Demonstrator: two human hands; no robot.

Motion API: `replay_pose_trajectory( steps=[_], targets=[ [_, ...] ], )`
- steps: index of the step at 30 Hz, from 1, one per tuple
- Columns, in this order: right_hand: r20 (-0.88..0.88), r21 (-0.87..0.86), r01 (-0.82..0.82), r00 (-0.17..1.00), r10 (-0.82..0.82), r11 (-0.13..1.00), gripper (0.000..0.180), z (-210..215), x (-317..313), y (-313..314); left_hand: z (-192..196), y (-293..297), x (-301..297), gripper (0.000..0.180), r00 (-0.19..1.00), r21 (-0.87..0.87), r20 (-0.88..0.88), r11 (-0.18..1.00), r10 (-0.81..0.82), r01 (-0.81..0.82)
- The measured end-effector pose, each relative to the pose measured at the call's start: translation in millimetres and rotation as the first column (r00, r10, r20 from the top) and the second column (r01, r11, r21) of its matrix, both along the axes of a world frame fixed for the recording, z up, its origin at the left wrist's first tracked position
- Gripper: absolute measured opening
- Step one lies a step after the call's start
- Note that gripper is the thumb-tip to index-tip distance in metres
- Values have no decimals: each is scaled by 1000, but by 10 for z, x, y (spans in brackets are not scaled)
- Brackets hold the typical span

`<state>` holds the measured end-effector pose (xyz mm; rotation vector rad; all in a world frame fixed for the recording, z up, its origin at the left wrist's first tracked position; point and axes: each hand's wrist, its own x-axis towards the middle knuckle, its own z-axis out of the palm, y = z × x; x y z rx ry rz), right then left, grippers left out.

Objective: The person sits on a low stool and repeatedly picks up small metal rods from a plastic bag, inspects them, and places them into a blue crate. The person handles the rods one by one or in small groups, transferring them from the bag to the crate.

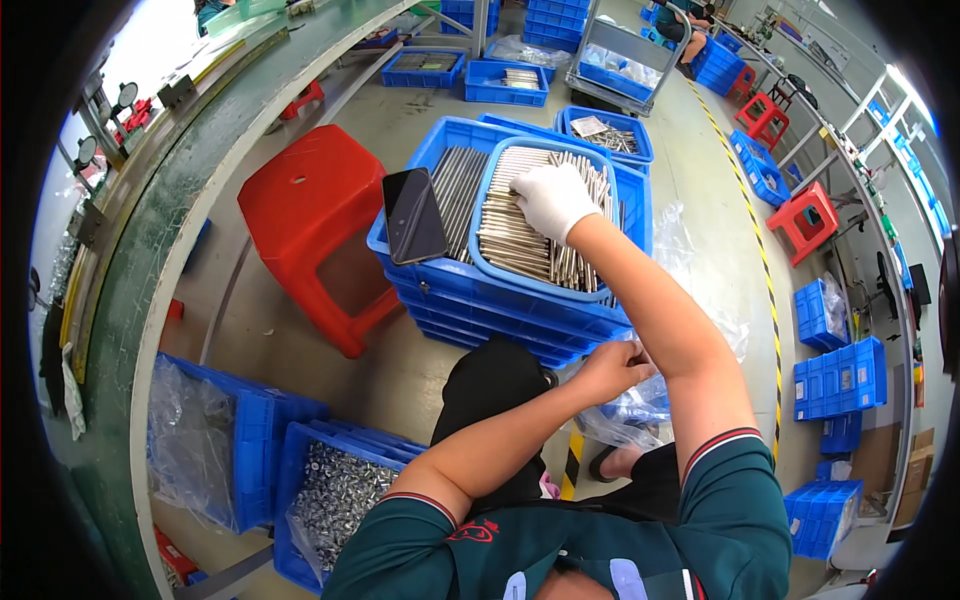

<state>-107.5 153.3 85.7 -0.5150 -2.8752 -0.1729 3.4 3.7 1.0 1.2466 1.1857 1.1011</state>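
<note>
My right hand point(553, 202), in a white glove, has its fingers curled down onto the metal rods point(510, 235) in a light blue tray point(478, 250). The rods lie packed side by side, in two groups set at different angles. Lower down, my bare left hand point(612, 370) is closed beside a clear plastic bag point(625, 432); what its fingers hold is hidden. Under the light blue tray is a stack of blue crates point(480, 318), the top one also holding darker long rods point(455, 200). A black phone point(413, 217) rests on this crate's left edge.
A red stool point(300, 215) stands left of the stack, near a green workbench point(115, 370). At lower left, a blue crate point(288, 535) holds small metal parts point(335, 500). Behind the stack are more crates and a trolley point(615, 70). Yellow-black floor tape point(757, 240) runs along the right.
</note>
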Motion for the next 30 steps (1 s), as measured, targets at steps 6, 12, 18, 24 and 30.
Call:
replay_pose_trajectory(
  steps=[6, 12, 18, 24, 30],
  targets=[
    [-15, 2, -17, 1000, 17, 1000, 16, -7, -26, -5, -75, 19, -4, 28, 1000, 22, 5, 1000, -3, 2],
    [24, 11, 17, 1000, -17, 1000, 18, -1, -45, 50, 28, 10, 0, 27, 999, -18, 15, 999, -30, 30],
    [18, -58, 12, 1000, -10, 998, 21, 13, -135, 15, -13, 2, 3, 27, 1000, 35, -14, 999, 17, -16],
    [4, -97, 50, 999, -50, 994, 17, -5, -120, 69, 69, -2, -23, 27, 998, -5, -58, 1000, -31, 31],
    [50, 13, 19, 999, -19, 1000, 20, 77, -30, -77, -57, 11, 0, 26, 999, 51, 20, 998, 29, -30]
  ],
)
